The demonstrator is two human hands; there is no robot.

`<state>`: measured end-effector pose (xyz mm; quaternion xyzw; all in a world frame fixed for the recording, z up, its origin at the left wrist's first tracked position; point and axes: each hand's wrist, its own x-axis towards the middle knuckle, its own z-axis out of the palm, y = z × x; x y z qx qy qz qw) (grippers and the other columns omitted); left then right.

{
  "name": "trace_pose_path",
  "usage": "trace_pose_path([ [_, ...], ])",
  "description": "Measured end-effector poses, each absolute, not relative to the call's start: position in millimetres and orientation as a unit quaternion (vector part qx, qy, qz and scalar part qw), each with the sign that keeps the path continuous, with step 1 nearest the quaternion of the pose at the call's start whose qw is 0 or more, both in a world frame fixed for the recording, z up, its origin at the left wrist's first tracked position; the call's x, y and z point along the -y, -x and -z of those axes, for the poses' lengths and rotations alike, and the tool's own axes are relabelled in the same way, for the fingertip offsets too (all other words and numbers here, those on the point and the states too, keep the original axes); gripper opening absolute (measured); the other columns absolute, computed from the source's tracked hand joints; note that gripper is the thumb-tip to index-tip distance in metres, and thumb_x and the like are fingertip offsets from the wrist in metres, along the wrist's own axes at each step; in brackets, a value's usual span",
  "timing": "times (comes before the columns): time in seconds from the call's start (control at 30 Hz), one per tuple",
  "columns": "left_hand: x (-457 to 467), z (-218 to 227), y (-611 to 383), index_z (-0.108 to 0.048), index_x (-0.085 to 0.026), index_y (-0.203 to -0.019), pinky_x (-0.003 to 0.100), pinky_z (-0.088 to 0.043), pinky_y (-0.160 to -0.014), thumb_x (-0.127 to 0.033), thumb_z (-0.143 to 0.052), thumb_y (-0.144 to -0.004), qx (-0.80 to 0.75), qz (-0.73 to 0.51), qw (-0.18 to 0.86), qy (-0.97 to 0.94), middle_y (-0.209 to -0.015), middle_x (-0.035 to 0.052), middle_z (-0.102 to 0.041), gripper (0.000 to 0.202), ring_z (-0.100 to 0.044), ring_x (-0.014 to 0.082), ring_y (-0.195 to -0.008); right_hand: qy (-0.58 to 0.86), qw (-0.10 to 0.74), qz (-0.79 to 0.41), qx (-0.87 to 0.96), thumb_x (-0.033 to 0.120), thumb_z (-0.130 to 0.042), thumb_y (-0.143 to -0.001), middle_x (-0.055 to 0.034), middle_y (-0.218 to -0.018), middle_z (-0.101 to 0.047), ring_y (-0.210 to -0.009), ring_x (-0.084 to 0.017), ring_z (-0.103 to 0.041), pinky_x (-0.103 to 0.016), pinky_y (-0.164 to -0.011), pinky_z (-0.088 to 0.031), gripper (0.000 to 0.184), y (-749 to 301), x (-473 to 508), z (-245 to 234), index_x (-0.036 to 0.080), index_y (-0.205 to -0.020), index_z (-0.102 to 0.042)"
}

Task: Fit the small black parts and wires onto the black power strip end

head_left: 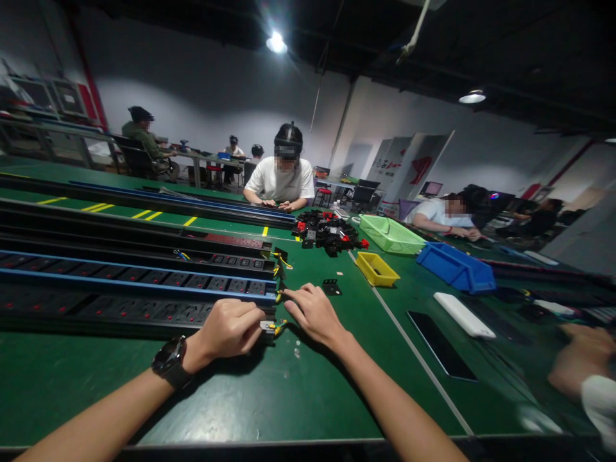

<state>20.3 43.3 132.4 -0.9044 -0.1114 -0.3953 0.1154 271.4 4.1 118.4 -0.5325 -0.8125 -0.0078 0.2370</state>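
My left hand (231, 326), with a black watch (169, 360) on its wrist, is closed on the right end of the nearest black power strip (163, 310). Its fingertips are partly hidden. At that end, a yellow-green wire (280, 327) sticks out beside a small metal piece. My right hand (314, 313) reaches to the end of the neighbouring blue-edged power strip (240, 287), its index fingertip at another yellow-green wire (278, 296). The right thumb and index finger are apart. Just beyond lies a small black bracket (331, 287).
More long black strips lie behind on the green table (308, 398). Further off are a pile of black and red parts (330, 232), a green basket (392, 235), yellow bin (376, 269) and blue bin (455, 267). A phone (441, 345) and white power bank (463, 314) lie right. Co-workers sit around.
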Motion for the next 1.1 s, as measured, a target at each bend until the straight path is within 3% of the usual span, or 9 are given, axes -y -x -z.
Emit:
trace_pose_path([
  [0.2, -44, -133, -21, -0.061, -0.020, -0.081, 0.029, -0.033, -0.052, -0.013, -0.050, -0.092, 0.107, 0.394, 0.121, 0.905, -0.062, -0.0026, -0.058, 0.017, -0.051, 0.0134, -0.053, 0.610, 0.239, 0.078, 0.752, 0.024, -0.056, -0.105, -0.0105, -0.102, -0.077, -0.097, -0.025, -0.062, -0.035, -0.085, -0.044, 0.024, -297, -15, -108, 0.020, -0.116, -0.077],
  [0.43, -44, -133, -21, -0.062, -0.020, -0.080, 0.030, -0.033, -0.052, -0.013, -0.051, -0.092, 0.103, 0.398, 0.121, 0.903, -0.062, -0.0026, -0.059, 0.018, -0.051, 0.0135, -0.052, 0.700, 0.162, 0.130, 0.683, 0.021, -0.057, -0.104, -0.0119, -0.102, -0.073, -0.092, -0.024, -0.063, -0.032, -0.082, -0.042, 0.031, -327, -23, -108, 0.018, -0.133, -0.067],
  [0.57, -45, -132, -20, -0.062, -0.020, -0.081, 0.031, -0.033, -0.052, -0.012, -0.052, -0.091, 0.105, 0.401, 0.120, 0.902, -0.063, -0.0023, -0.059, 0.017, -0.052, 0.0141, -0.053, 0.649, 0.131, 0.114, 0.741, 0.017, -0.054, -0.105, -0.0092, -0.104, -0.076, -0.099, -0.024, -0.061, -0.032, -0.083, -0.039, 0.022, -334, -26, -103, 0.020, -0.112, -0.074],
  [0.77, -43, -133, -20, -0.060, -0.020, -0.079, 0.030, -0.033, -0.053, -0.012, -0.050, -0.091, 0.105, 0.411, 0.115, 0.898, -0.062, -0.0028, -0.058, 0.018, -0.050, 0.0139, -0.052, 0.637, 0.141, 0.088, 0.753, 0.022, -0.056, -0.104, -0.0082, -0.102, -0.078, -0.100, -0.024, -0.060, -0.034, -0.086, -0.039, 0.020, -329, -27, -94, 0.020, -0.102, -0.076],
  [0.97, -41, -132, -21, -0.058, -0.021, -0.076, 0.031, -0.033, -0.052, -0.012, -0.050, -0.089, 0.111, 0.413, 0.122, 0.896, -0.061, -0.0025, -0.057, 0.017, -0.049, 0.0141, -0.053, 0.604, 0.233, 0.031, 0.762, 0.034, -0.054, -0.107, -0.0075, -0.108, -0.074, -0.105, -0.022, -0.061, -0.032, -0.093, -0.043, 0.026, -293, -31, -112, 0.020, -0.110, -0.076],
  [1.1, -42, -129, -20, -0.058, -0.021, -0.076, 0.032, -0.033, -0.052, -0.012, -0.050, -0.088, 0.116, 0.414, 0.119, 0.895, -0.062, -0.0022, -0.057, 0.017, -0.051, 0.0146, -0.053, 0.594, 0.178, 0.026, 0.784, 0.039, -0.060, -0.104, -0.0082, -0.102, -0.074, -0.103, -0.024, -0.062, -0.032, -0.090, -0.044, 0.026, -263, -44, -131, 0.020, -0.103, -0.078],
])
